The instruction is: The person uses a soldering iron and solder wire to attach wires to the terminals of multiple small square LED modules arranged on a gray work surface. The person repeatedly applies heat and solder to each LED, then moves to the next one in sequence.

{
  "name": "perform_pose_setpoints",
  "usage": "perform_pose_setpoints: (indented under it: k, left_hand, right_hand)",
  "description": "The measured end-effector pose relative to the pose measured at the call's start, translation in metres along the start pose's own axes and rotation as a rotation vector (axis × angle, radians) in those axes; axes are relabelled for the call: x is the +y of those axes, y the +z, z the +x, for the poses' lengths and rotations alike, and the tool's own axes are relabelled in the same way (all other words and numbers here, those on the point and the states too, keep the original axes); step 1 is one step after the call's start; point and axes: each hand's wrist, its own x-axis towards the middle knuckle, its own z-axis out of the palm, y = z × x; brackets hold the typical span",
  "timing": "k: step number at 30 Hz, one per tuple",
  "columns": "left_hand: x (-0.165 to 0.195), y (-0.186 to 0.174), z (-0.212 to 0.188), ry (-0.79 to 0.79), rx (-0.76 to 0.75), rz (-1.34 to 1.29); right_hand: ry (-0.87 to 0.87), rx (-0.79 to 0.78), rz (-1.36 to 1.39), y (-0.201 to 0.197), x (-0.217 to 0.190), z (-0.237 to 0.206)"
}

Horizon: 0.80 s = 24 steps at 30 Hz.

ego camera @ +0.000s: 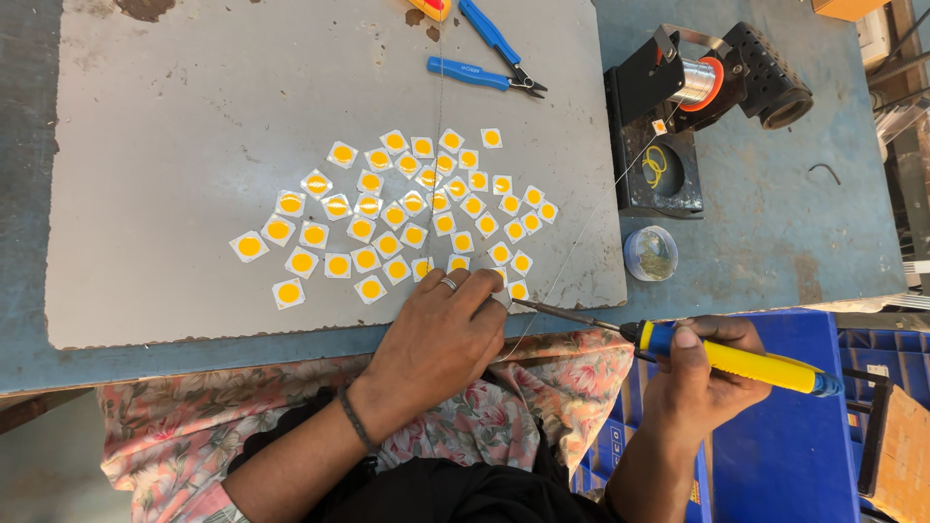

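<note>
Soldering iron [722, 358]: yellow handle, blue collar and tail, thin dark tip. Lies near-horizontal off the grey mat's [194, 116] front-right corner, tip reaching in over the mat's front edge. LED chips [387, 213]: small white squares with round yellow centres, flat and loosely scattered across the mat's centre down to its front edge.

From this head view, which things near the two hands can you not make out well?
- The chip under the left hand: the fingers cover it.
- The soldering iron tip: it ends behind the left fingers, so any contact is hidden.
- The solder wire from the spool: too thin to follow to its end.
- The red and yellow tool: cut off by the top edge.
- The right hand: wrapped around the iron's handle, so the palm is hidden.
</note>
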Motion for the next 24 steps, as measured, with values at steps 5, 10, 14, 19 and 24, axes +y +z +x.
perform_pose_setpoints:
  k: [5, 10, 14, 19, 24]
  left_hand:
    - [0.001, 0.001, -0.001, -0.004, 0.013, -0.025]
    - [-0.012, -0.019, -0.003, -0.074, 0.225, -0.116]
    - [-0.027, -0.038, -0.008, -0.141, 0.241, -0.187]
    - [-0.026, -0.036, -0.009, -0.134, 0.097, -0.195]
    - [-0.027, -0.033, -0.009, -0.090, 0.040, -0.143]
  right_hand:
    - [0.030, 0.019, 0.012, 0.001, -0.005, 0.000]
    - [0.022, 0.039, 0.054, 0.003, -0.011, 0.002]
    - [0.004, 0.025, 0.038, 0.013, -0.013, 0.005]
    - [0.049, -0.019, 0.090, 0.031, -0.012, 0.003]
    - [0.071, -0.074, 0.050, 0.038, -0.012, 0.006]
